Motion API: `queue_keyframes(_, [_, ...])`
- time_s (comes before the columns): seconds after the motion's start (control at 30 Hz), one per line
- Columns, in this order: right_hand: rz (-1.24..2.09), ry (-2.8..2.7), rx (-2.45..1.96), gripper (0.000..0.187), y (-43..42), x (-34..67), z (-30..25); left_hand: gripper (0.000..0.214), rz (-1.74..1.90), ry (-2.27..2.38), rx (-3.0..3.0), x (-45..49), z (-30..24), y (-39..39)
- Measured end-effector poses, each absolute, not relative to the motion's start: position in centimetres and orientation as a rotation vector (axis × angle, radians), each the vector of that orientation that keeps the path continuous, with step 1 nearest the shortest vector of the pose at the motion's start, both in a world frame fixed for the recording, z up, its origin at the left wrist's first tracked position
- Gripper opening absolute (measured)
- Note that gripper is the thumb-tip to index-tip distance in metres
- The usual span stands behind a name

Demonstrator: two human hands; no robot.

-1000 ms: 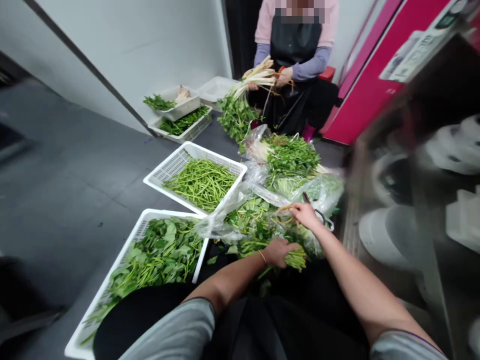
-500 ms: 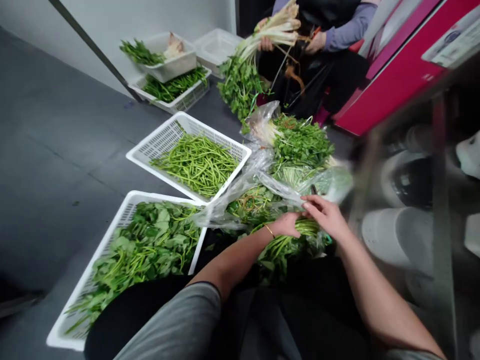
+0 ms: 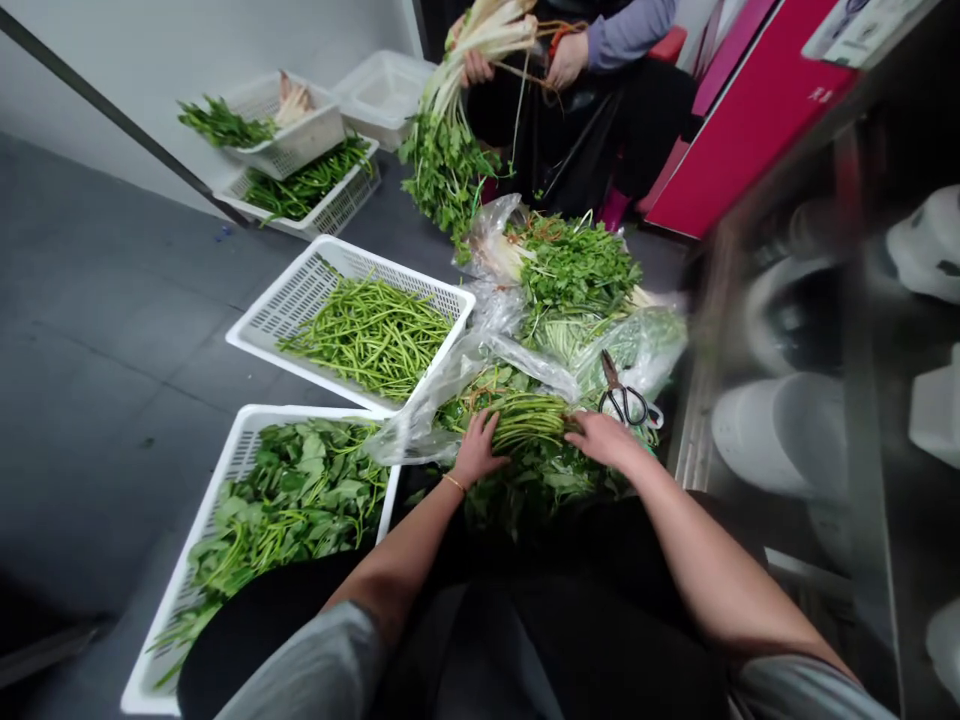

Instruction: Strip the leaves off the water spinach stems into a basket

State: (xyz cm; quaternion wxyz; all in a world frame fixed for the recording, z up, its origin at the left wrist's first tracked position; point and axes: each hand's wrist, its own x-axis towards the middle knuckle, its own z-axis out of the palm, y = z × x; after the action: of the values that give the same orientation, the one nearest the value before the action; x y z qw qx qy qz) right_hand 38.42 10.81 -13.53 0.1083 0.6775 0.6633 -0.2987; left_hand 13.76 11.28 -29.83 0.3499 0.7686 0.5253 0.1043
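A bundle of leafy greens (image 3: 529, 418) lies before me, its green stems across the top and its leaves below. My left hand (image 3: 478, 455) rests at the bundle's left side, thumb and fingers spread apart. At the stems' right end, my right hand (image 3: 602, 438) reaches in with fingers stretched out, touching or very near them. Black-handled scissors (image 3: 621, 392) lie on the clear plastic bag (image 3: 547, 368), just beyond my right hand. More greens are under and around the bundle.
At left stand a white basket (image 3: 386, 497) of leafy greens and another basket (image 3: 238, 335) of green stems. Celery-like bunches (image 3: 581, 265) lie ahead. Across from me a person (image 3: 566, 60) holds a pale-rooted bunch. Stacked baskets (image 3: 330, 215) stand farther back; a metal shelf (image 3: 694, 440) is at right.
My hands have moved apart, the left one leftward along the bundle. The scissors, mostly hidden by my right hand before, now lie uncovered. The camera view has shifted.
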Motion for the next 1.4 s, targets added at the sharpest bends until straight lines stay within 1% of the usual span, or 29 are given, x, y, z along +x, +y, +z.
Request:
queue_keyframes(0.13, [-0.903, 1.928, 1.991, 0.031, 10.6, 37.6, -13.7, 0.086, 0.155, 1.474, 1.987, 15.7, -29.2, 8.5])
queue_keyframes(0.27, [-0.934, 1.858, 2.067, 0.037, 11.3, 38.6, -13.4, 0.088, 0.009, 1.352, 1.997, 19.1, -28.3, 8.5])
queue_keyframes(0.3, [-0.954, 1.835, 2.087, 0.037, 11.4, 39.0, -13.4, 0.085, -0.013, 1.368, 1.98, 19.4, -28.1, 9.0])
queue_keyframes(0.37, [-1.025, 1.78, 2.124, 0.03, 11.2, 39.4, -13.5, 0.073, -0.01, 1.454, 1.895, 19.3, -27.8, 10.2])
queue_keyframes(0.43, [-1.177, 1.693, 2.136, 0.02, 10.4, 38.8, -14.2, 0.059, 0.027, 1.527, 1.793, 18.4, -27.6, 11.4])
queue_keyframes(0.47, [-1.277, 1.638, 2.123, 0.019, 9.8, 38.2, -14.9, 0.053, 0.044, 1.541, 1.754, 17.9, -27.6, 11.8])
queue_keyframes(0.57, [-1.593, 1.432, 2.151, 0.029, 7.8, 34.6, -17.5, 0.042, 0.067, 1.55, 1.705, 17.1, -27.5, 12.2])
queue_keyframes(0.63, [-1.757, 1.297, 2.311, 0.031, 6.9, 32.0, -19.2, 0.038, 0.099, 1.555, 1.684, 17.3, -27.4, 11.8])
queue_keyframes(0.73, [-1.915, 1.178, 2.566, 0.026, 6.5, 29.5, -21.1, 0.034, 0.16, 1.529, 1.651, 17.8, -27.3, 10.9])
queue_keyframes(0.8, [-1.991, 1.159, 2.643, 0.019, 6.5, 29.1, -21.7, 0.033, 0.19, 1.496, 1.619, 17.6, -27.2, 10.8])
queue_keyframes(0.87, [-2.046, 1.153, 2.663, 0.018, 6.6, 29.3, -22.0, 0.036, 0.209, 1.474, 1.581, 16.8, -26.9, 11.2])
queue_keyframes(0.93, [-2.049, 1.165, 2.663, 0.022, 6.6, 29.7, -22.5, 0.043, 0.23, 1.462, 1.549, 15.8, -26.7, 11.9])
queue_keyframes(1.03, [-1.964, 1.255, 2.656, 0.026, 6.7, 29.8, -23.1, 0.054, 0.249, 1.269, 1.37, 14.5, -26.4, 12.9])
queue_keyframes(1.13, [-1.826, 1.44, 2.585, 0.024, 6.7, 29.7, -23.3, 0.05, 0.229, 1.091, 1.196, 14.3, -26.2, 13.4])
queue_keyframes(1.2, [-1.704, 1.592, 2.496, 0.025, 6.6, 29.7, -23.0, 0.044, 0.243, 1.111, 1.169, 14.4, -26.2, 13.5])
queue_keyframes(1.27, [-1.567, 1.731, 2.39, 0.026, 6.2, 29.7, -22.7, 0.042, 0.294, 1.134, 1.115, 14.5, -26.2, 13.6])
queue_keyframes(1.33, [-1.433, 1.82, 2.281, 0.032, 5.8, 29.6, -22.7, 0.045, 0.355, 1.139, 1.03, 14.4, -26.2, 13.6])
queue_keyframes(1.4, [-1.32, 1.857, 2.188, 0.045, 5.4, 29.3, -22.8, 0.052, 0.408, 1.127, 0.939, 14.0, -26.1, 13.7])
